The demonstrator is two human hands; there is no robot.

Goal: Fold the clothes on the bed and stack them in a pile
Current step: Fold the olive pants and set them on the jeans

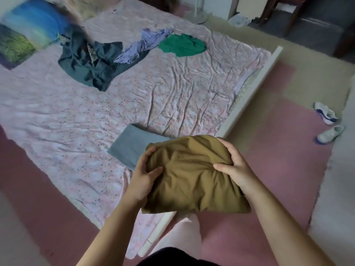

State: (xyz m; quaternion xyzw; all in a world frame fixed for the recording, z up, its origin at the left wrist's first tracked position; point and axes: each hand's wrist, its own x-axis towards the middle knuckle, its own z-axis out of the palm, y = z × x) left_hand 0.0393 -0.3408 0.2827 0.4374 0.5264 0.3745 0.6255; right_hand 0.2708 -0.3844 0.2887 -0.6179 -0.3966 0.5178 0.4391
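Observation:
I hold a folded olive-brown garment (194, 179) in the air over the near corner of the bed (96, 116). My left hand (143, 177) grips its left edge, thumb on top. My right hand (233, 167) grips its right side, fingers curled over the far edge. A folded grey-blue garment (132, 144) lies flat on the pink floral sheet just beyond and left of the brown one. Farther back lie unfolded clothes: a dark teal heap (90, 62), a lavender piece (142, 44) and a green piece (182, 45).
Colourful pillows (28, 33) sit at the bed's far left. The white bed frame (251, 89) runs along the right side. Pink floor mats (278, 150) lie beside it, with two white shoes (326, 121) at the right. A fan base and furniture stand at the back.

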